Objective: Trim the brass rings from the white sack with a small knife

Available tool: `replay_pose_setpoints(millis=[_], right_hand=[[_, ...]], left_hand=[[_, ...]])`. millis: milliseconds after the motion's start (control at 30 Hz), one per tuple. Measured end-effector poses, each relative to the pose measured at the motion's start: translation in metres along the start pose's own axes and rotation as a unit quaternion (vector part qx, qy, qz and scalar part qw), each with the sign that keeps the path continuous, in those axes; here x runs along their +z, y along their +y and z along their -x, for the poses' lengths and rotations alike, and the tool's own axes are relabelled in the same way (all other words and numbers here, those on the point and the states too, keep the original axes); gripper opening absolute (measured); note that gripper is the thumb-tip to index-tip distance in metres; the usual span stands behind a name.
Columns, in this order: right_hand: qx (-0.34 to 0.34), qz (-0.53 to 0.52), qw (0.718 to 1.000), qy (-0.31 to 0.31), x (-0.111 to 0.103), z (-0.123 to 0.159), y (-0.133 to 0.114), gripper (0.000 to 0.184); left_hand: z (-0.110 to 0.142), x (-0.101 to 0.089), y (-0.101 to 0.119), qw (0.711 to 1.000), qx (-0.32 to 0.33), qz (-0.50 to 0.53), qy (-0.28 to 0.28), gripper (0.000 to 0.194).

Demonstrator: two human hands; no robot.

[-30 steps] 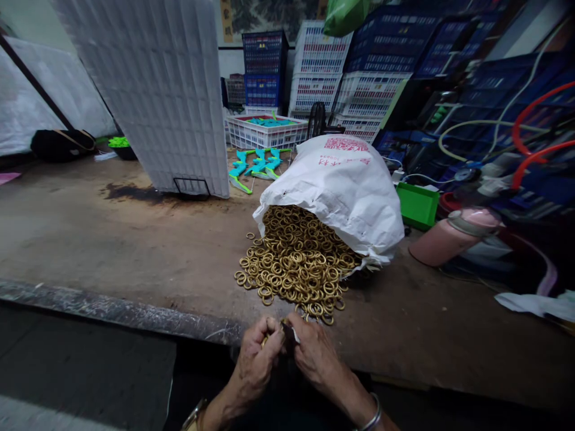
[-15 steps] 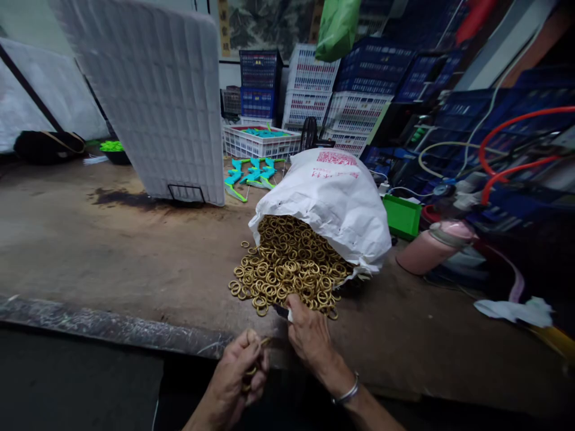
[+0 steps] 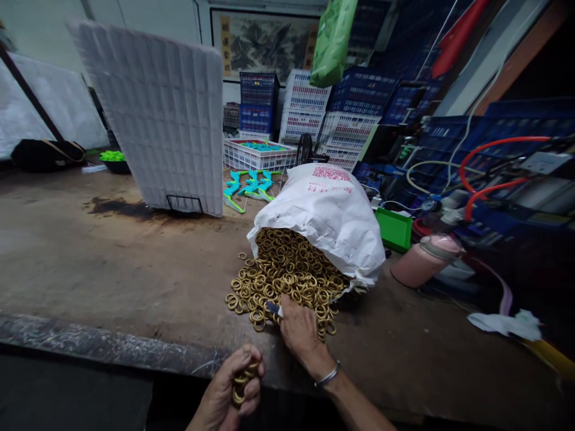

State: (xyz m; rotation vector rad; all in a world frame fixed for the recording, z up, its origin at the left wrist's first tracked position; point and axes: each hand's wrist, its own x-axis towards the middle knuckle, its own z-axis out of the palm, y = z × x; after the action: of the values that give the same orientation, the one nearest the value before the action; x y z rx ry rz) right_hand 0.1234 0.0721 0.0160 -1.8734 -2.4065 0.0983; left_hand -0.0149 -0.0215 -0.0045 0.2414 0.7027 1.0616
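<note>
My left hand (image 3: 234,383) is closed around several gold-coloured rings (image 3: 239,392), just off the table's front edge. My right hand (image 3: 300,329) grips a small knife (image 3: 272,307) with a dark flat blade; its handle is mostly hidden in the fingers. This hand rests against the near side of a pile of loose gold rings (image 3: 265,287). The pile spills from the mouth of a white woven sack (image 3: 323,209) lying on its side, with red print on top. Rings deeper in the sack are in shadow.
Left of the sack, a tall white padded panel (image 3: 166,120) stands on the table (image 3: 112,275). Behind are turquoise-and-green toy bows (image 3: 249,184) and stacked crates (image 3: 305,99). At right are a green tray (image 3: 393,230), a pink bottle (image 3: 424,261) and red hoses (image 3: 476,179).
My left hand has lowered and turned, showing more of its rings. The right hand has shifted slightly left, the knife blade now over the pile's near edge. The view has tilted up a little.
</note>
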Motion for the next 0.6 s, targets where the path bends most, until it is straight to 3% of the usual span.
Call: replay_pose_setpoints(millis=[133,233,300,400,467,533,600], right_hand=[[-0.002,-0.083,0.996,0.023,0.001,0.002,0.007,0.025],[-0.001,-0.262,0.964,0.038,0.004,0.006,0.009,0.013],[0.003,-0.433,0.901,0.015,0.006,0.011,0.006,0.014],[0.040,-0.648,0.757,-0.066,0.006,0.022,-0.004,0.025],[0.069,-0.731,0.669,-0.116,0.005,0.030,-0.011,0.029],[0.082,-0.773,0.611,-0.152,0.005,0.035,-0.015,0.032],[0.080,-0.789,0.583,-0.176,0.007,0.039,-0.017,0.033]], left_hand=[[-0.007,0.000,-0.001,1.000,0.011,0.006,0.019,0.025],[-0.012,0.009,-0.001,0.997,0.033,-0.050,0.038,0.027],[-0.017,0.017,-0.001,0.991,0.056,-0.102,0.060,0.028],[-0.023,0.025,-0.003,0.980,0.085,-0.158,0.090,0.040],[-0.027,0.025,-0.006,0.973,0.107,-0.183,0.092,0.041],[-0.029,0.023,-0.009,0.968,0.130,-0.194,0.094,0.038],[-0.030,0.021,-0.010,0.965,0.147,-0.191,0.107,0.037]])
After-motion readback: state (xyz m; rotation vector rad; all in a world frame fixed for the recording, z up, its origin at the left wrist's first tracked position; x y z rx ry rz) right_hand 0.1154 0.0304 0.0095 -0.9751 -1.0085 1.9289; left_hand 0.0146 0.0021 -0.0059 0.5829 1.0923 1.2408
